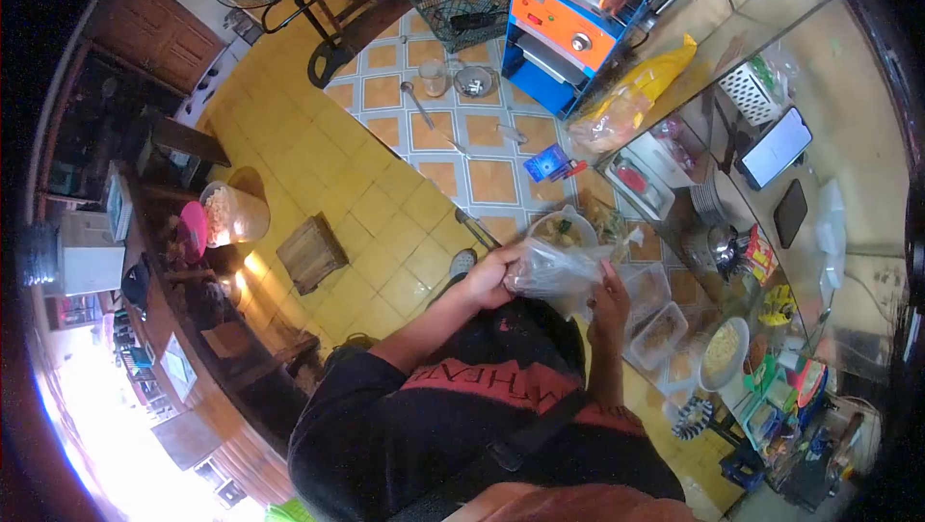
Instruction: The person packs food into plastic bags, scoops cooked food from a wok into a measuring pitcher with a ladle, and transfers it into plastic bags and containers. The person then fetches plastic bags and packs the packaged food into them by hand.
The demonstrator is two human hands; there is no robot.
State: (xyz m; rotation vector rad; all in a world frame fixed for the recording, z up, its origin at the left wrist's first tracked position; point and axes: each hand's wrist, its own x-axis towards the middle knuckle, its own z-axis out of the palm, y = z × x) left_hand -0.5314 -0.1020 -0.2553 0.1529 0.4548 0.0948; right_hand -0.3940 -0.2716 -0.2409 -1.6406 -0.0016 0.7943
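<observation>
Bag (556, 270) partly hiding bowl (590, 225), containers (649, 287) beside

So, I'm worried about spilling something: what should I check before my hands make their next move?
1. Left hand gripping the clear plastic bag: ok, fingers closed around one end.
2. Right hand gripping it too: cannot tell; it is at the opposite end.
3. Bag's mouth closed: cannot tell, folds hide it.
4. Bag clear of the round bowl: cannot tell; they overlap in this view.
5. Roomy tabletop near the right hand: not ok, rectangular plastic container close by.
6. Smartphone away from both hands: ok.
</observation>
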